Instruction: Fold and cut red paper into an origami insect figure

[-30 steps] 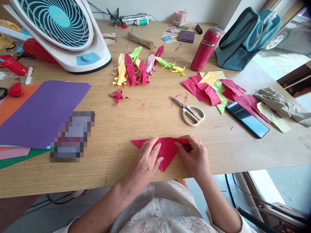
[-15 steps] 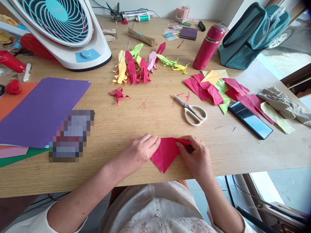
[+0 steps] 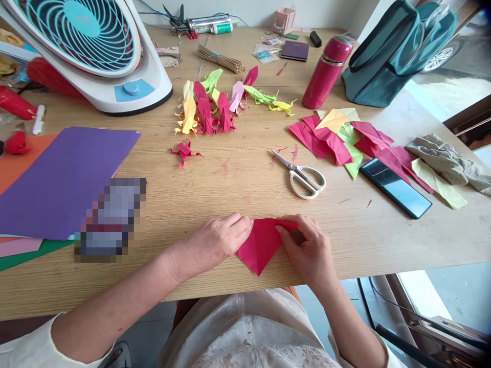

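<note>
Left hand (image 3: 220,237) presses flat on red paper (image 3: 261,245) while right hand (image 3: 307,248) pinches its right corner; uneven pressure could skew the crease.

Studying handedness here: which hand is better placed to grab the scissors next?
Likely the right. The right hand holds the red paper's right corner, nearest the scissors; the left hand presses the paper's left edge, farther away.

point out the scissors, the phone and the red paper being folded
scissors (image 3: 290,169), head view, where blades meet handles
phone (image 3: 397,188), head view, middle of the screen
red paper (image 3: 261,245), head view, bare middle of the sheet
</note>
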A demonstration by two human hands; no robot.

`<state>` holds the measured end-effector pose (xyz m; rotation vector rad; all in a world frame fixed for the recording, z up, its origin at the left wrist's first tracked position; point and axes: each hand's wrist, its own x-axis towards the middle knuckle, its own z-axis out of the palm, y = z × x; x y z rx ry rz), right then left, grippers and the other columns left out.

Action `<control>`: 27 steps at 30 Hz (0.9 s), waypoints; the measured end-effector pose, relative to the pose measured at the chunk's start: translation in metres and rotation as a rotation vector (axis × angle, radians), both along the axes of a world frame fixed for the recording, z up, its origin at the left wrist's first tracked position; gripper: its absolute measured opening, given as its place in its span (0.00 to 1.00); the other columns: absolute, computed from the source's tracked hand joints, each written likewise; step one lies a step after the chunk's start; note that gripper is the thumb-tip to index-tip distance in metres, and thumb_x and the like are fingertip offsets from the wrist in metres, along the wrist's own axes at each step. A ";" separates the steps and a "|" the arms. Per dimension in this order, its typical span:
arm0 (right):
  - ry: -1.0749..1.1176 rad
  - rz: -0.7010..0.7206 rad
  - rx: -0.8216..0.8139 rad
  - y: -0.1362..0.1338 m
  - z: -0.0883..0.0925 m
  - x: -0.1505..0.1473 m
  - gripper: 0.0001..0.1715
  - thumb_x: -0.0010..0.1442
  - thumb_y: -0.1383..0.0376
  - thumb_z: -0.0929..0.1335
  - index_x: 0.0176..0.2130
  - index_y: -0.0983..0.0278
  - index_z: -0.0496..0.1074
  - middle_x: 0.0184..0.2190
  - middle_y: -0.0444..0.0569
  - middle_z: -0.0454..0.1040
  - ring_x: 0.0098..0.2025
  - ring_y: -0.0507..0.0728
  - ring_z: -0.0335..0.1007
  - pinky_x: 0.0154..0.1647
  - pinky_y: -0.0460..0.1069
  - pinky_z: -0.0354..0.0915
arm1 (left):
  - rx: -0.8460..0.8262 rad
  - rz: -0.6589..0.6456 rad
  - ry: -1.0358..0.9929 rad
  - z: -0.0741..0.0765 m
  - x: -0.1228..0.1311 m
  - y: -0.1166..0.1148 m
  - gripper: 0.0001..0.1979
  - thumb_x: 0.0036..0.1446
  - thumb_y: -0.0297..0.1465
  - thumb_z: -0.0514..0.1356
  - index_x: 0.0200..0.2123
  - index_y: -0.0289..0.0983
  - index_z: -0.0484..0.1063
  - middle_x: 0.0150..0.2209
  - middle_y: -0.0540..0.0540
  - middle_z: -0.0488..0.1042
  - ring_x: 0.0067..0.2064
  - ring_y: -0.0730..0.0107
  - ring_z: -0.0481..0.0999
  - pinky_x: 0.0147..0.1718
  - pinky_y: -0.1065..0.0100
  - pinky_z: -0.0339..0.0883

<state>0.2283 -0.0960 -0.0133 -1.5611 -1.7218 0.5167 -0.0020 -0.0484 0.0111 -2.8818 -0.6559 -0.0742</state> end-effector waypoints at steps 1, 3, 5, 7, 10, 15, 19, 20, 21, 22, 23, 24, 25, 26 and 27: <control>0.009 0.017 0.019 -0.001 0.001 -0.001 0.05 0.65 0.67 0.68 0.41 0.58 0.75 0.35 0.45 0.80 0.37 0.58 0.75 0.41 0.54 0.65 | 0.006 -0.007 0.003 0.001 0.000 0.001 0.14 0.64 0.17 0.52 0.49 0.31 0.71 0.47 0.41 0.76 0.44 0.63 0.74 0.37 0.65 0.71; 0.017 0.065 0.075 -0.002 0.003 -0.003 0.07 0.67 0.68 0.66 0.43 0.59 0.74 0.37 0.46 0.80 0.39 0.58 0.75 0.41 0.54 0.66 | 0.015 -0.014 0.012 0.001 0.001 0.001 0.14 0.63 0.17 0.52 0.49 0.31 0.71 0.47 0.41 0.76 0.44 0.63 0.73 0.37 0.65 0.71; 0.001 0.130 0.144 -0.004 0.004 -0.004 0.09 0.68 0.70 0.65 0.45 0.60 0.73 0.39 0.48 0.80 0.40 0.58 0.76 0.42 0.54 0.67 | 0.021 -0.013 0.019 0.001 0.001 0.001 0.14 0.63 0.17 0.53 0.49 0.31 0.71 0.46 0.41 0.76 0.44 0.63 0.73 0.36 0.65 0.71; -0.041 0.198 0.197 -0.006 0.005 -0.004 0.12 0.68 0.72 0.64 0.48 0.60 0.72 0.41 0.50 0.79 0.41 0.58 0.75 0.42 0.54 0.67 | 0.035 -0.006 0.014 0.000 0.001 0.001 0.13 0.64 0.18 0.53 0.49 0.31 0.71 0.46 0.42 0.75 0.43 0.64 0.73 0.35 0.66 0.70; -0.123 0.278 0.245 -0.008 0.005 -0.003 0.15 0.68 0.74 0.63 0.50 0.60 0.71 0.42 0.52 0.79 0.40 0.58 0.75 0.40 0.54 0.67 | 0.044 0.004 0.011 -0.002 0.001 0.001 0.13 0.65 0.18 0.52 0.50 0.32 0.70 0.45 0.42 0.75 0.43 0.65 0.73 0.34 0.66 0.70; -0.207 0.370 0.287 -0.010 0.005 -0.002 0.15 0.68 0.74 0.63 0.50 0.62 0.72 0.46 0.53 0.79 0.43 0.57 0.76 0.41 0.54 0.68 | 0.037 0.015 -0.004 -0.003 0.002 0.001 0.13 0.65 0.19 0.52 0.50 0.32 0.70 0.44 0.43 0.74 0.42 0.64 0.72 0.35 0.66 0.69; -0.281 0.434 0.302 -0.012 0.005 0.000 0.15 0.68 0.74 0.62 0.50 0.63 0.73 0.49 0.54 0.79 0.47 0.58 0.76 0.42 0.53 0.69 | 0.009 0.016 -0.016 -0.003 0.001 0.000 0.14 0.65 0.20 0.53 0.52 0.31 0.69 0.44 0.42 0.74 0.44 0.63 0.72 0.35 0.65 0.68; -0.300 0.444 0.303 -0.013 0.005 0.000 0.15 0.68 0.74 0.62 0.50 0.63 0.73 0.49 0.54 0.79 0.48 0.58 0.76 0.43 0.54 0.69 | 0.004 0.017 -0.018 -0.003 0.001 0.000 0.14 0.66 0.20 0.52 0.52 0.31 0.68 0.44 0.42 0.74 0.44 0.62 0.72 0.36 0.65 0.68; -0.315 0.454 0.306 -0.014 0.005 0.001 0.15 0.68 0.74 0.62 0.50 0.63 0.73 0.50 0.55 0.79 0.48 0.59 0.76 0.43 0.54 0.69 | 0.002 0.021 -0.019 -0.003 0.001 0.000 0.14 0.66 0.20 0.52 0.53 0.31 0.68 0.45 0.42 0.75 0.44 0.62 0.72 0.37 0.65 0.68; -0.326 0.462 0.305 -0.015 0.005 0.002 0.15 0.68 0.74 0.62 0.50 0.63 0.73 0.51 0.55 0.79 0.49 0.59 0.76 0.43 0.54 0.69 | 0.002 0.026 -0.016 -0.003 0.001 -0.001 0.14 0.66 0.20 0.52 0.53 0.31 0.69 0.45 0.42 0.75 0.44 0.62 0.72 0.38 0.65 0.69; -0.335 0.472 0.303 -0.016 0.004 0.003 0.15 0.69 0.74 0.62 0.50 0.63 0.72 0.52 0.55 0.79 0.50 0.59 0.76 0.44 0.54 0.69 | 0.004 0.030 -0.013 -0.003 0.002 -0.001 0.14 0.66 0.20 0.52 0.53 0.32 0.69 0.45 0.42 0.75 0.44 0.62 0.72 0.38 0.65 0.68; -0.341 0.481 0.300 -0.017 0.003 0.004 0.15 0.69 0.74 0.62 0.51 0.63 0.72 0.52 0.55 0.78 0.51 0.59 0.76 0.44 0.55 0.69 | 0.009 0.036 -0.012 -0.003 0.002 -0.002 0.14 0.66 0.20 0.52 0.53 0.32 0.69 0.46 0.42 0.75 0.45 0.62 0.72 0.38 0.65 0.68; -0.347 0.490 0.297 -0.018 0.003 0.005 0.15 0.69 0.74 0.62 0.51 0.63 0.72 0.53 0.56 0.78 0.52 0.60 0.75 0.45 0.55 0.69 | 0.015 0.042 -0.015 -0.003 0.002 -0.002 0.14 0.66 0.21 0.52 0.52 0.32 0.70 0.46 0.42 0.75 0.45 0.62 0.72 0.38 0.65 0.68; -0.353 0.497 0.294 -0.019 0.002 0.006 0.15 0.69 0.74 0.63 0.51 0.64 0.71 0.54 0.56 0.78 0.53 0.60 0.75 0.45 0.55 0.69 | 0.020 0.048 -0.020 -0.003 0.002 -0.003 0.13 0.67 0.21 0.52 0.52 0.32 0.70 0.45 0.42 0.75 0.44 0.63 0.72 0.38 0.65 0.68; -0.361 0.503 0.290 -0.019 0.001 0.007 0.15 0.69 0.74 0.63 0.52 0.64 0.71 0.54 0.56 0.77 0.54 0.60 0.74 0.45 0.55 0.69 | 0.021 0.054 -0.024 -0.003 0.003 -0.003 0.13 0.67 0.21 0.52 0.51 0.32 0.70 0.45 0.43 0.75 0.44 0.63 0.73 0.38 0.66 0.68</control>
